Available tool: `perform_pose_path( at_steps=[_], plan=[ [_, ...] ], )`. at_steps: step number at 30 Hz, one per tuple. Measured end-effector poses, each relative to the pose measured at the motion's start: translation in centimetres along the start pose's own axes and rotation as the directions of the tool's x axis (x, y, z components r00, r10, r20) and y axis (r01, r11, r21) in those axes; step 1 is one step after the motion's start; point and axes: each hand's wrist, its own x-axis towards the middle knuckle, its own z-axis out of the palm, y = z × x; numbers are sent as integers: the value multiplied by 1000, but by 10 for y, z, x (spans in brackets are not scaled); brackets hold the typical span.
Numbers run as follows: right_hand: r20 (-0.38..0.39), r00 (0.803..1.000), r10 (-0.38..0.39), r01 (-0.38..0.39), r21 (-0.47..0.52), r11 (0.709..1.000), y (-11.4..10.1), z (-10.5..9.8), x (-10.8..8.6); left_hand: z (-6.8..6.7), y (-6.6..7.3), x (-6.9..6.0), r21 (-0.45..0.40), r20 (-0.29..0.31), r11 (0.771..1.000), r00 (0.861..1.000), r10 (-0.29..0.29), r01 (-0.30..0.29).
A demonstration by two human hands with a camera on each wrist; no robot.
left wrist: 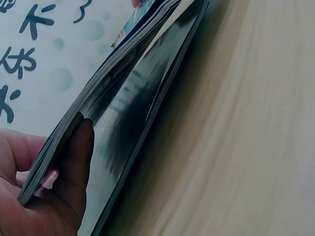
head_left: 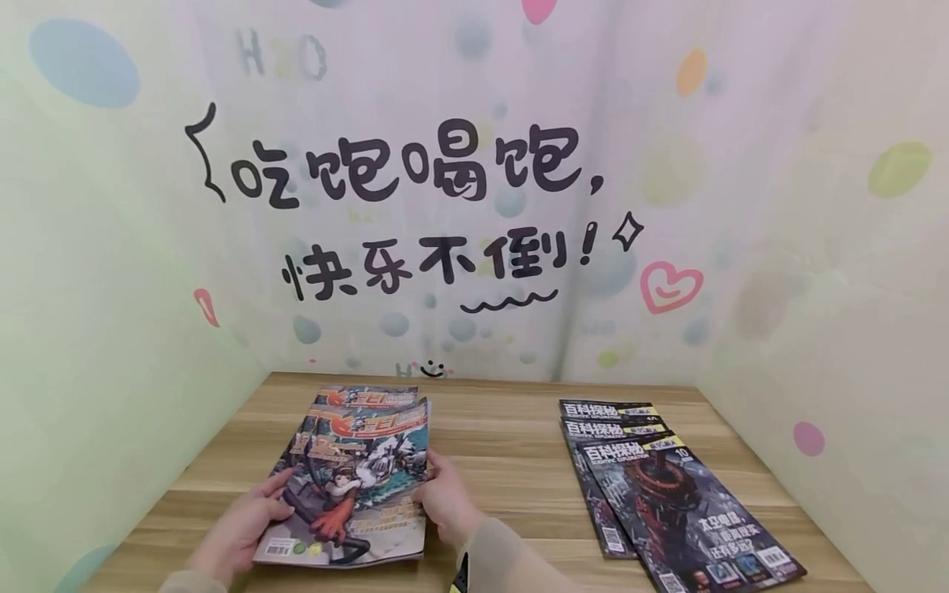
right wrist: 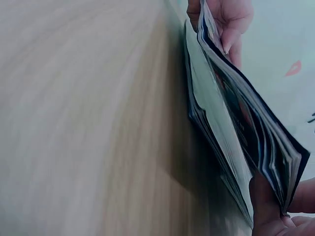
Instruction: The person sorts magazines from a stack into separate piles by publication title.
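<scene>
Both hands hold a magazine (head_left: pixel 371 494) with an illustrated cover of a figure with big red gloves, one hand at each side edge. My left hand (head_left: pixel 248 523) grips the left edge; in the left wrist view its fingers (left wrist: pixel 78 172) reach beneath the pages. The right edge is pinched by my right hand (head_left: pixel 448 498), its thumb and fingers on either side of the pages in the right wrist view. Similar magazines (head_left: pixel 371 393) lie under and behind the held one. Both wrist views show a gap between the held magazine and the one below.
To the right, several dark magazines (head_left: pixel 667 502) lie overlapped on the wooden table (head_left: pixel 504 445), fanned toward the front. A pale curtain (head_left: pixel 474 338) with lettering and coloured dots rises behind the table and along both sides.
</scene>
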Motion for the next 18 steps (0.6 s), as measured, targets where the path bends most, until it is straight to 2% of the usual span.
perform_pose_path(
  at_steps=[7, 12, 15, 18],
  plan=[
    [20, 1000, -12, 11, 14, 1000, 2, 18, 0, -16, -4, -3, 16, -22, 1000, 1000, -12, 13],
    [54, 998, -15, 15, -1, 1000, 6, 24, 0, -24, -2, -4, 28, -38, 999, 998, -43, 44],
    [77, 997, 16, -16, 0, 1000, 7, 24, -2, -27, -1, -5, 42, -50, 998, 997, -50, 52],
    [86, 994, 65, -64, -17, 998, 7, 23, -3, -30, 0, -6, 108, -59, 993, 997, -45, 52]
  ],
)
